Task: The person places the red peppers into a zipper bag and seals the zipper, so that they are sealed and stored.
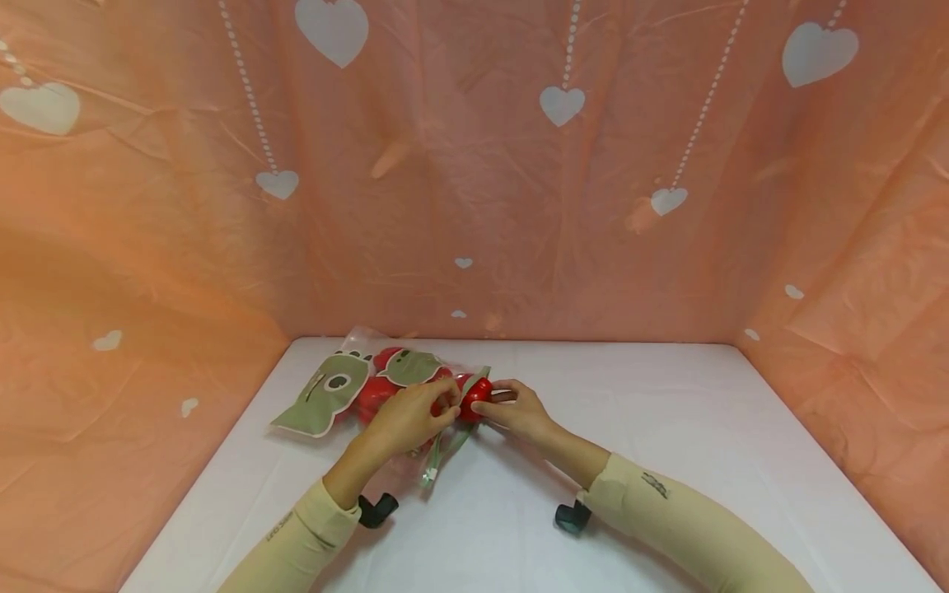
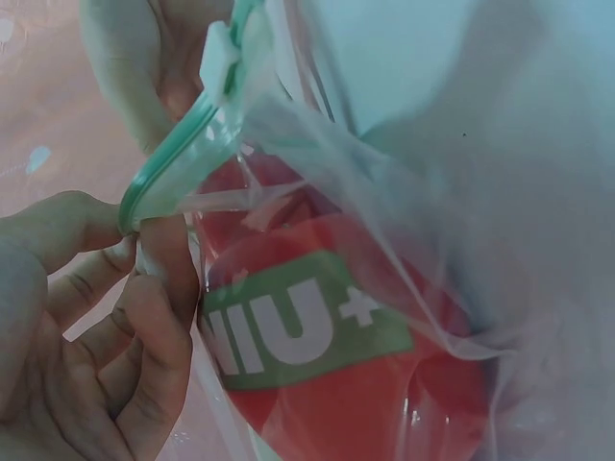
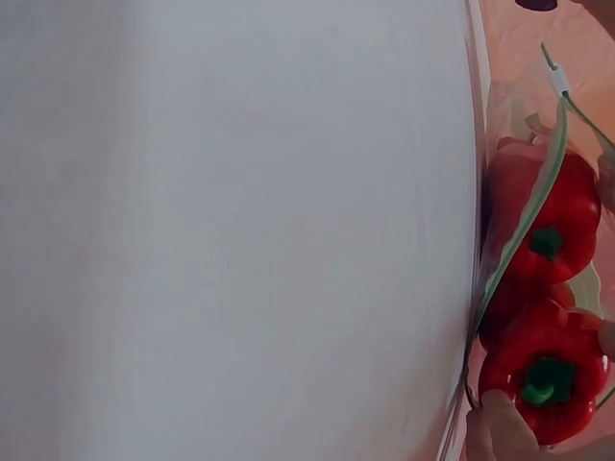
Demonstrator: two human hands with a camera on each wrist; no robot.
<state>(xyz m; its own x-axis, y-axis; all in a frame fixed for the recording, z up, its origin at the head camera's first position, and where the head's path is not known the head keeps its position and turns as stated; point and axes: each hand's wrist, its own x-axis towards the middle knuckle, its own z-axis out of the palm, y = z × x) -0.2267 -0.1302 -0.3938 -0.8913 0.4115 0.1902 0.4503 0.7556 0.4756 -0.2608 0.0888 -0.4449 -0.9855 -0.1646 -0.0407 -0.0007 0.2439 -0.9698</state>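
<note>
A clear zip bag [image 1: 326, 394] with green printed shapes lies on its side, several red bell peppers [image 1: 376, 395] showing through it. My left hand [image 1: 411, 416] pinches the green zip edge [image 2: 173, 154] at the bag's mouth between thumb and fingers. At that same mouth my right hand [image 1: 522, 413] grips a glossy red bell pepper [image 1: 475, 401], its green stem [image 3: 546, 382] facing the right wrist camera. Another bell pepper [image 3: 553, 211] sits just inside the parted mouth. The white slider [image 2: 219, 62] hangs at one end of the zip.
Under everything is a white-covered table [image 1: 630, 428], walled by a pink-orange curtain [image 1: 504, 206] with white hearts. Dark wrist-camera mounts show below the left forearm [image 1: 378, 511] and the right forearm [image 1: 572, 519].
</note>
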